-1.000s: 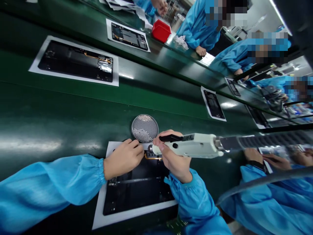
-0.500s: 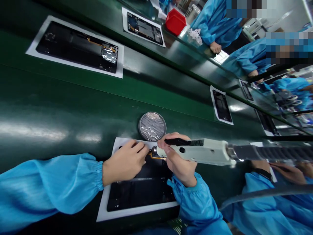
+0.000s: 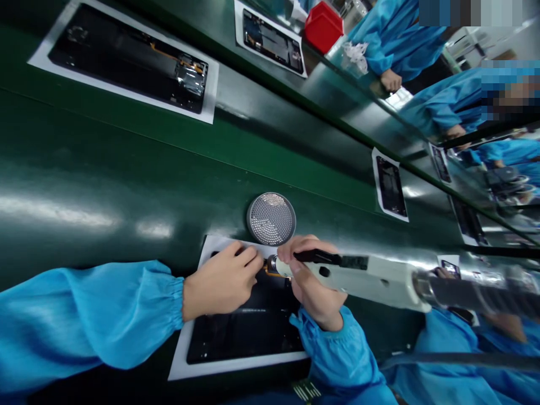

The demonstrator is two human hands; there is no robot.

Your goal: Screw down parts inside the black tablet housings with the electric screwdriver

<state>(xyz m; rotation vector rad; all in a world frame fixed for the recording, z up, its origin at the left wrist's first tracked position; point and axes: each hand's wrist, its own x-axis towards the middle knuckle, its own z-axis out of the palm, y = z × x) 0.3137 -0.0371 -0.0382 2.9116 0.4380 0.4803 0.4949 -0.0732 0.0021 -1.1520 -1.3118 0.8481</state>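
Note:
My right hand (image 3: 314,281) is wrapped round a pale electric screwdriver (image 3: 371,278) with a black lever, held nearly level. Its metal nose meets the upper part of a black tablet-like device (image 3: 248,337), beside an orange flex cable (image 3: 274,273). My left hand (image 3: 225,281) rests over the same device, fingers curled and pressed together close to the screwdriver's nose. What those fingertips hold, if anything, is hidden. Under the device lies a white sheet (image 3: 181,360). Just beyond it sits a round grey dish (image 3: 271,219) with a dimpled surface.
On the green bench (image 3: 126,169), another opened device (image 3: 126,62) lies on white paper at the far left. More devices (image 3: 390,183) lie along the line. A red bin (image 3: 323,27) stands at the back. Co-workers in blue sleeves (image 3: 447,337) are at the right and across.
The screwdriver's rear end has swung slightly down and towards the right. Both hands stay at the device. The view has shifted a little, and a co-worker's hands at the right have moved.

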